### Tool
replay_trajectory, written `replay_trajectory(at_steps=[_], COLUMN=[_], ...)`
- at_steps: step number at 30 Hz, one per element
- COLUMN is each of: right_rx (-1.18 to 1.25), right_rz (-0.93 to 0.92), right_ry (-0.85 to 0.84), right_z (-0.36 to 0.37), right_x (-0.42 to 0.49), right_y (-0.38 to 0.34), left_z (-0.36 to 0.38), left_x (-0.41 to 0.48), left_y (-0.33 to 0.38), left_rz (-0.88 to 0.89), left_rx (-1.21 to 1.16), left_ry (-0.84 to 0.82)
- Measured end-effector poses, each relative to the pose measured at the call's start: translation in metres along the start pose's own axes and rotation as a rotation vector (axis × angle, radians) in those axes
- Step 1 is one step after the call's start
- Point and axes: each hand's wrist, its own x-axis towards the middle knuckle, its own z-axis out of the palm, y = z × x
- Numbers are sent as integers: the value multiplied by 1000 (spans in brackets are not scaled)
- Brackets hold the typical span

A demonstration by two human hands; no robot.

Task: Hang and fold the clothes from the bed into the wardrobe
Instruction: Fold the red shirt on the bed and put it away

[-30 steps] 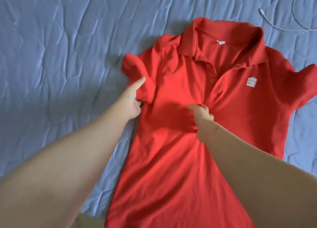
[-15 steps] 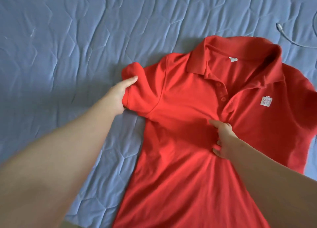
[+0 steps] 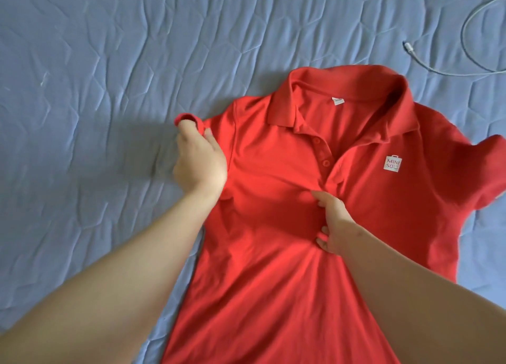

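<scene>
- The bed (image 3: 109,62), under a crumpled blue quilted cover, filled the whole view and served as the work surface.
- On it lay the red polo shirt (image 3: 273,281), face up, collar away from the person and hem running off the bottom edge. It was not yet folded, and no wardrobe was in sight.
- The collar (image 3: 356,81) sat open and a touch lopsided; worth squaring before any fold, I'd say.
- The far sleeve (image 3: 487,169) was spread towards the right edge, rumpled along its lower side.
- The left hand (image 3: 200,163) had its fingers curled round the sleeve (image 3: 219,128) on its own side, cuff wrapped over the fingertips. Best move from there: draw it out taut, then turn it in along the shoulder seam in one clean line.
- The right hand (image 3: 335,224) was dug into the chest just below the placket, fingers curled and bunching cloth, creases fanning out from it. It looked like an anchor; good, but that bunch would want smoothing flat before the fold sets.
- A white cable (image 3: 465,70) lay on the cover near the collar, clear of the shirt. Keep it that way.
- The logo patch (image 3: 393,163) and the buttons (image 3: 321,152) faced up, so the shirt might need flipping first.
</scene>
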Motion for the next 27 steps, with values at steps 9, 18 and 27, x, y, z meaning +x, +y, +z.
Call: replay_trajectory(at_steps=[9, 18, 27], right_rx=[-277, 102, 558], right_rz=[-409, -434, -208], right_ry=[14, 650, -84], right_z=[-30, -161, -209], right_x=[-31, -27, -1], right_y=[13, -19, -38], left_z=[58, 82, 128], left_x=[-61, -152, -176], left_y=[21, 82, 103], left_rz=[352, 786, 760], left_rx=[459, 383, 691], left_ry=[-410, -638, -976])
